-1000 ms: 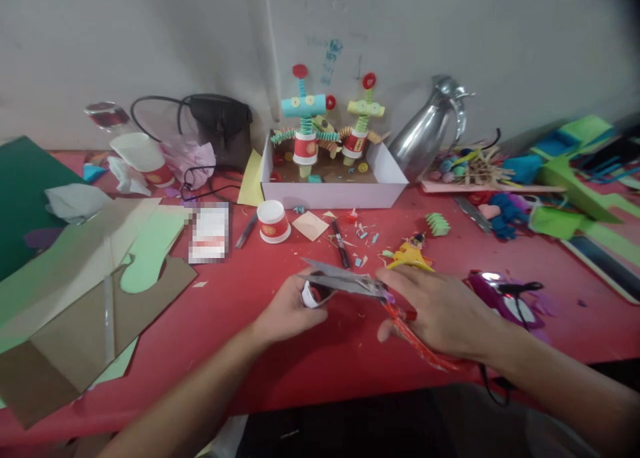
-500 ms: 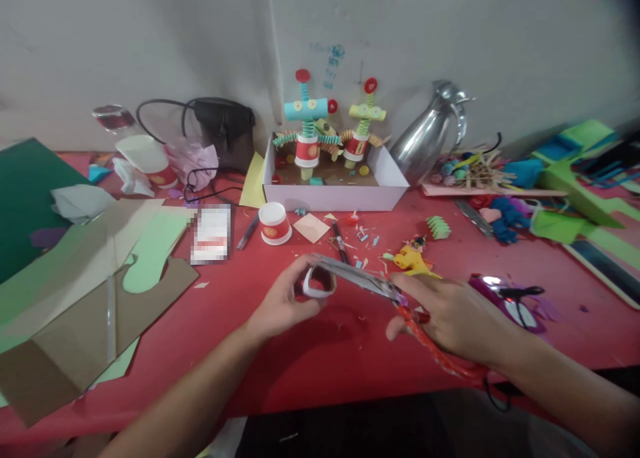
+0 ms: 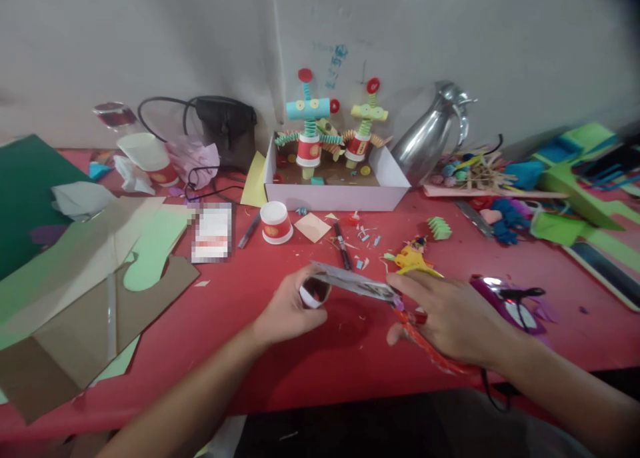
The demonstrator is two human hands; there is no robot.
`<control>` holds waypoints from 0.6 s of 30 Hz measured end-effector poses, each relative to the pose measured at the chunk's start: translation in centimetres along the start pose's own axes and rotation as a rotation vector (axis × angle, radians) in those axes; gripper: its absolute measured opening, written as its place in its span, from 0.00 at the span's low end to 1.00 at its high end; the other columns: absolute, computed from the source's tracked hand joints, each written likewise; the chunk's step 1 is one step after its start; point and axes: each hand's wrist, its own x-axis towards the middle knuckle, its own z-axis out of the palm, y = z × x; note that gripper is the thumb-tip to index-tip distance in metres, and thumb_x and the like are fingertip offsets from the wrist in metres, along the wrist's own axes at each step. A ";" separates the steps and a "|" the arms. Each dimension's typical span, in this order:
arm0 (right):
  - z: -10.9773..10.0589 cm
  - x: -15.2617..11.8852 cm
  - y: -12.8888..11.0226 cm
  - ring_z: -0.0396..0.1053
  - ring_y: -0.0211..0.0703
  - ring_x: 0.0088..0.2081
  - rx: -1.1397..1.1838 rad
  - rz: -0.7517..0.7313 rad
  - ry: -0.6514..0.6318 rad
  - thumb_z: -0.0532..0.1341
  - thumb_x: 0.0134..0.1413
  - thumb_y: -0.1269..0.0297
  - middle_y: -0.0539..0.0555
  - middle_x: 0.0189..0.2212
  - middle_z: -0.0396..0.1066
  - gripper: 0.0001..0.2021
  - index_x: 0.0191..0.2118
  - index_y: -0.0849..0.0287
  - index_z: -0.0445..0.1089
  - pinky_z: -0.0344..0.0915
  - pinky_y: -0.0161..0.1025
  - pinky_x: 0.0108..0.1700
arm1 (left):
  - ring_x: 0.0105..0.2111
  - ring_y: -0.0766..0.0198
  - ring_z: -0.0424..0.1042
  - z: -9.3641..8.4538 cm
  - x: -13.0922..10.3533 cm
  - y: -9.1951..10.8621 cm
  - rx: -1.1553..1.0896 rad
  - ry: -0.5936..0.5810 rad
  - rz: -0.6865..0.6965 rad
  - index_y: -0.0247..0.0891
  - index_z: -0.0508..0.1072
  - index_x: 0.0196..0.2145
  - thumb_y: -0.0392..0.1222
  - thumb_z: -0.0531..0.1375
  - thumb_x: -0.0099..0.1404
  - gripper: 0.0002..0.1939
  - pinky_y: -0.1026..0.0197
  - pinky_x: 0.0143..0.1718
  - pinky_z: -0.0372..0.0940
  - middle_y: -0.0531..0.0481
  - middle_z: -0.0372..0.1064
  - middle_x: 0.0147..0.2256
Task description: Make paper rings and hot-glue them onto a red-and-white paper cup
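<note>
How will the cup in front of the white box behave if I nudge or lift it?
The cup looks like thin paper, so it's probably light for its size, and a hard pinch could dent it. It seems to stand upside down on its wider rim, so a low nudge should slide it rather than tip it. On its side, the taper would likely make it roll.

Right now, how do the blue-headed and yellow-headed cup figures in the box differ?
The blue-headed cup figure has a wider, thicker head tube; the yellow-headed cup figure has a slimmer one. The blue-headed one's arms are mostly teal, the yellow-headed one's peach-tan. Shared: red-and-white body, springy neck, red disc on top.
</note>
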 end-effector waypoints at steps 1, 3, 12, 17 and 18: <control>0.0 0.1 0.1 0.75 0.54 0.38 -0.012 -0.009 -0.002 0.61 0.56 0.37 0.59 0.41 0.75 0.28 0.50 0.56 0.63 0.67 0.44 0.33 | 0.25 0.71 0.56 -0.1 0.0 0.1 -0.017 -0.024 -0.008 0.37 0.64 0.29 0.27 0.58 0.47 0.11 0.65 0.26 0.53 0.58 0.58 0.26; 0.0 0.3 0.2 0.74 0.55 0.38 -0.034 -0.035 0.004 0.61 0.54 0.35 0.59 0.41 0.75 0.31 0.51 0.57 0.63 0.68 0.45 0.34 | 0.24 0.72 0.55 -0.1 0.0 0.3 -0.047 -0.071 -0.022 0.37 0.64 0.28 0.27 0.58 0.47 0.11 0.65 0.25 0.52 0.59 0.57 0.25; 0.1 0.6 0.2 0.73 0.50 0.33 0.040 -0.067 -0.017 0.61 0.60 0.45 0.56 0.35 0.75 0.21 0.47 0.58 0.66 0.65 0.42 0.31 | 0.24 0.72 0.53 -0.5 0.2 0.7 -0.158 -0.192 -0.042 0.37 0.63 0.26 0.27 0.58 0.46 0.11 0.65 0.25 0.50 0.59 0.56 0.24; -0.4 0.4 0.1 0.75 0.51 0.34 0.027 -0.048 -0.036 0.62 0.61 0.50 0.57 0.35 0.76 0.16 0.46 0.57 0.67 0.67 0.42 0.31 | 0.25 0.70 0.56 -1.0 0.4 1.0 -0.154 -0.221 -0.063 0.38 0.65 0.28 0.28 0.59 0.45 0.11 0.64 0.27 0.52 0.57 0.59 0.25; -0.5 0.4 0.1 0.75 0.51 0.34 0.025 -0.049 -0.032 0.61 0.61 0.50 0.56 0.34 0.76 0.16 0.45 0.57 0.67 0.66 0.42 0.30 | 0.26 0.69 0.57 -1.0 0.4 1.0 -0.147 -0.221 -0.061 0.38 0.65 0.28 0.29 0.59 0.45 0.10 0.64 0.27 0.53 0.56 0.59 0.26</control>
